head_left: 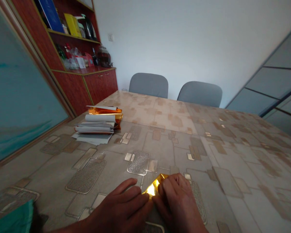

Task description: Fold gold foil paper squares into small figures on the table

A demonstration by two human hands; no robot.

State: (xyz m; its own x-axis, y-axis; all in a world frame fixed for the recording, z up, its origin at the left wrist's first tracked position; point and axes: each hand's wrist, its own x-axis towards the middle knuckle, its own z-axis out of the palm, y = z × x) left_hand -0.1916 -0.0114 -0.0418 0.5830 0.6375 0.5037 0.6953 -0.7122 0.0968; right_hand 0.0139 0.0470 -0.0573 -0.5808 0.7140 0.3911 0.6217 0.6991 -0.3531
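A person's left hand and right hand closed, fingers curled, on a folded gold foil sheet on a patterned table cover, where too hard a pinch could tear the thin foil.

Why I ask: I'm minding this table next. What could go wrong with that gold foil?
The gold foil looks thin and is pressed between the left hand and right hand, so it might crease or tear. The loose stack of papers and foil has curling sheets and could slide apart. The shiny table cover may let pieces slip.
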